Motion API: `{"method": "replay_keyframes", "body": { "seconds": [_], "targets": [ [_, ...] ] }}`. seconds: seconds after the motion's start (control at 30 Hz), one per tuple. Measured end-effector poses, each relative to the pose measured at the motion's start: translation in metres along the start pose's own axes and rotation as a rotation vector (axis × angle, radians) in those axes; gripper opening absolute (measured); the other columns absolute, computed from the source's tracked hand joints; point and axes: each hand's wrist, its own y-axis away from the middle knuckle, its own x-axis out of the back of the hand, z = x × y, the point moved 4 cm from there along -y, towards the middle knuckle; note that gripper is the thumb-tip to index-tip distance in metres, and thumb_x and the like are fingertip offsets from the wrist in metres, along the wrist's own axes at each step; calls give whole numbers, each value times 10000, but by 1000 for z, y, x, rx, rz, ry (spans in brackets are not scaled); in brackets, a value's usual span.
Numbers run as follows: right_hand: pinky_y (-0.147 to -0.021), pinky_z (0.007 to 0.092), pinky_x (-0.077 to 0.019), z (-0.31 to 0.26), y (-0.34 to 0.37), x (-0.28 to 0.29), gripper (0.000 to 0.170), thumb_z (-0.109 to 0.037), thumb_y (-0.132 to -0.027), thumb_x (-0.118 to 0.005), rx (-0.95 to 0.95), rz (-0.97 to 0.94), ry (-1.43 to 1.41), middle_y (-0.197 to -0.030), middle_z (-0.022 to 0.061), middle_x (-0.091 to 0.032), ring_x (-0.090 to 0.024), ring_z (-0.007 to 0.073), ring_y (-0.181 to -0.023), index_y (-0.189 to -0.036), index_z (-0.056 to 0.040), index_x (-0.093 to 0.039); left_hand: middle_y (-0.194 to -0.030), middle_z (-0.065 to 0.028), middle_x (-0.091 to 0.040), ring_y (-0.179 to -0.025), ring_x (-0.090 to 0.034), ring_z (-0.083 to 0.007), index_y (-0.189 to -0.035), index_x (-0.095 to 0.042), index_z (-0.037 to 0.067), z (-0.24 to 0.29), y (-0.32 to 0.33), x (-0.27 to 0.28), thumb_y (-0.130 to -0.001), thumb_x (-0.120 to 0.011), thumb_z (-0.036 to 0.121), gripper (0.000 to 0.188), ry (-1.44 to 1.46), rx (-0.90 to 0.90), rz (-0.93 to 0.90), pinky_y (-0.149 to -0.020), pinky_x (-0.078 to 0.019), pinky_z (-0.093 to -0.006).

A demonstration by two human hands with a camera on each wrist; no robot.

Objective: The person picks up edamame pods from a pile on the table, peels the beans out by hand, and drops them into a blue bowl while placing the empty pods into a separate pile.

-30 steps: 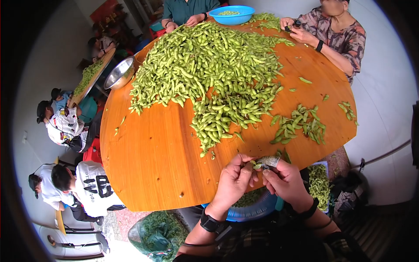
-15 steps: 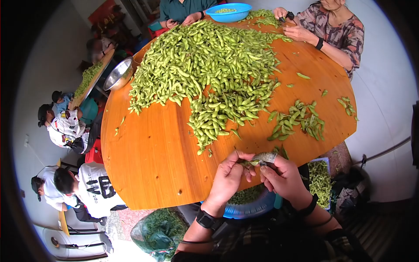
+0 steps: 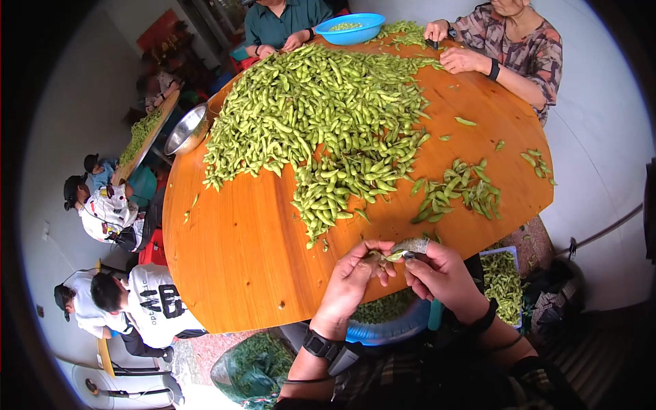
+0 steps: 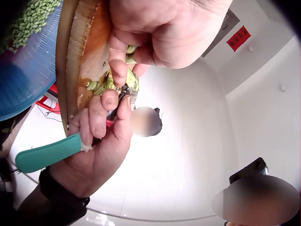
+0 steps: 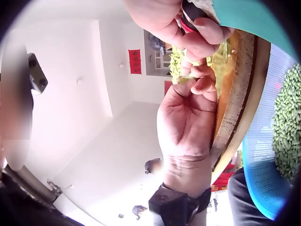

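Observation:
Over the table's near edge, my left hand [image 3: 347,279] pinches a green soybean pod [image 3: 393,257] between thumb and fingers. My right hand [image 3: 445,275] meets it there, its fingers curled round a small tool with a teal handle [image 4: 49,154]. The tool's dark working end lies right at the pod in the left wrist view; its exact kind is hidden by the fingers. A pale mesh wrap [image 3: 413,244] covers my right index finger. Below the hands, a blue basin [image 5: 257,162] contains shelled green beans [image 5: 288,127].
A big heap of soybean pods [image 3: 321,116] covers much of the wooden table [image 3: 232,253]; a smaller pile [image 3: 461,191] lies at right. A steel bowl [image 3: 187,130] and blue bowl [image 3: 350,34] stand farther off. Two people work across the table. A crate of pods [image 3: 502,283] sits below right.
Both hands stay together at the pod, which has shifted slightly between the fingers and looks paler. The head view has turned a little. The person at the far right has lowered their hands towards the table.

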Motion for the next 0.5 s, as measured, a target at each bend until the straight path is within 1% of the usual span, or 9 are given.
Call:
{"method": "replay_keyframes", "body": {
  "seconds": [0.17,0.23,0.27,0.33,0.47,0.5],
  "targets": [
    [-465,194,-364,4,1,-1,200,-78,-979,-526,27,-8,42,-700,4,-556,-477,37,-506,-1158,-19,-596,-986,-88,-640,-776,-582,-111,-1155,-572,-42,-6,1,4,-919,-369,-10,312,-46,-24,5,-682,-461,-224],
    [-463,196,-362,4,1,-2,198,-71,-978,-526,37,-24,47,-697,5,-557,-479,36,-508,-1156,-20,-596,-961,-47,-654,-760,-545,-88,-1155,-586,-12,-8,1,9,-904,-350,-16,344,-68,-3,24,-714,-455,-220],
    [-463,196,-362,4,2,-1,198,-71,-978,-526,36,-23,47,-697,5,-557,-479,36,-508,-1156,-20,-596,-961,-47,-654,-760,-545,-88,-1155,-586,-12,-8,1,8,-904,-350,-16,344,-68,-2,24,-714,-455,-220],
    [-463,196,-363,3,2,-2,191,-66,-977,-526,47,-28,47,-701,6,-562,-480,37,-507,-1149,-20,-598,-919,-88,-650,-715,-534,-95,-1116,-597,-40,-6,-1,6,-887,-368,-35,323,-74,-19,66,-642,-423,-210],
    [-463,196,-366,3,1,0,186,-69,-976,-530,26,-9,35,-704,7,-567,-481,38,-507,-1143,-22,-597,-938,-91,-651,-698,-521,-97,-1115,-599,-38,0,0,1,-867,-364,-44,341,-73,-5,82,-640,-419,-208],
    [-463,195,-367,3,1,0,185,-69,-976,-529,15,-3,30,-705,7,-568,-482,38,-507,-1142,-22,-595,-945,-92,-650,-703,-526,-99,-1117,-599,-36,0,0,1,-885,-373,-33,324,-8,1,74,-641,-420,-209]
  ]
}}
